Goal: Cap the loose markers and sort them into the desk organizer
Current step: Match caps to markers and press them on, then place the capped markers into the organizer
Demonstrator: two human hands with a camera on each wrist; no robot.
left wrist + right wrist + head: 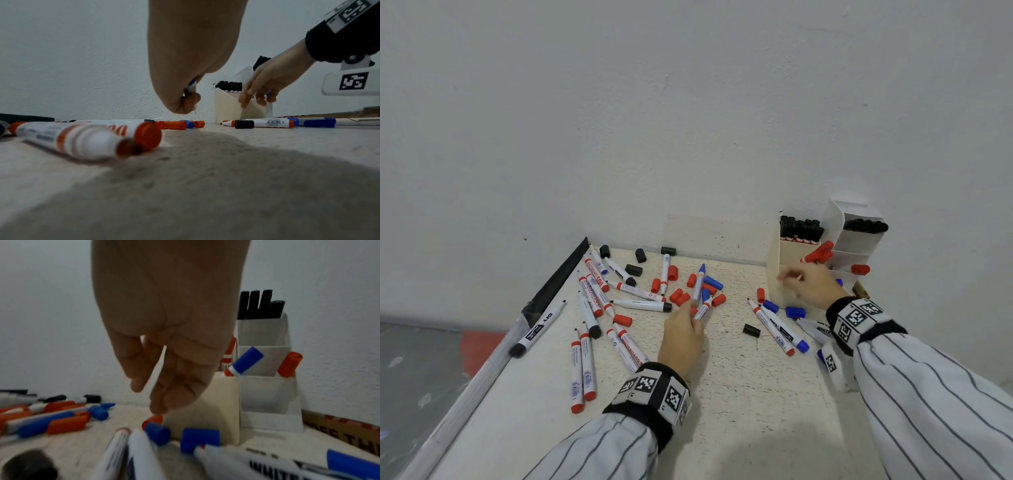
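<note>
My left hand [693,306] pinches an uncapped blue marker [699,286] near its lower end, tip pointing up and away; the left wrist view shows the blue marker [191,86] between curled fingers [189,100]. My right hand [791,279] hovers in front of the white desk organizer [774,274], fingers [139,379] hanging straight and holding nothing. The organizer [267,394] holds black markers [799,228], red markers [822,253] and a capped blue marker [246,361]. Loose blue caps [795,311] and a red cap [153,419] lie below the right hand.
Several uncapped red, black and blue markers [619,296] and loose caps [678,296] are scattered over the table. A black marker [537,327] lies at the table's left edge. The wall stands right behind. A cardboard box [339,426] sits right of the organizer.
</note>
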